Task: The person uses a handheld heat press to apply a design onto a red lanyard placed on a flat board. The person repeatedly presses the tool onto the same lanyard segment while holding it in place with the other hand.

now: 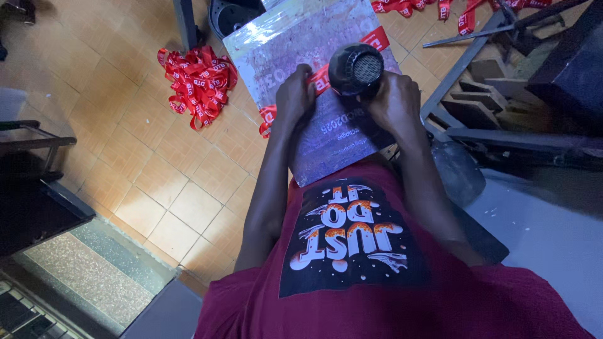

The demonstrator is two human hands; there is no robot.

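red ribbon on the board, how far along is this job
In hand: the left hand presses a red printed ribbon flat on the speckled board, and the right hand holds a black blower tool over it. A heap of ribbons lies on the tiled floor; finished or waiting, I cannot tell.

Maroon T-shirt [452, 301]; black printed chest panel [352, 242]; bare forearms

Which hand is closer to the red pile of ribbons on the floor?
Left. The left hand presses the ribbon on the board, nearer the red ribbon pile; the right hand holds the black dryer, farther away.
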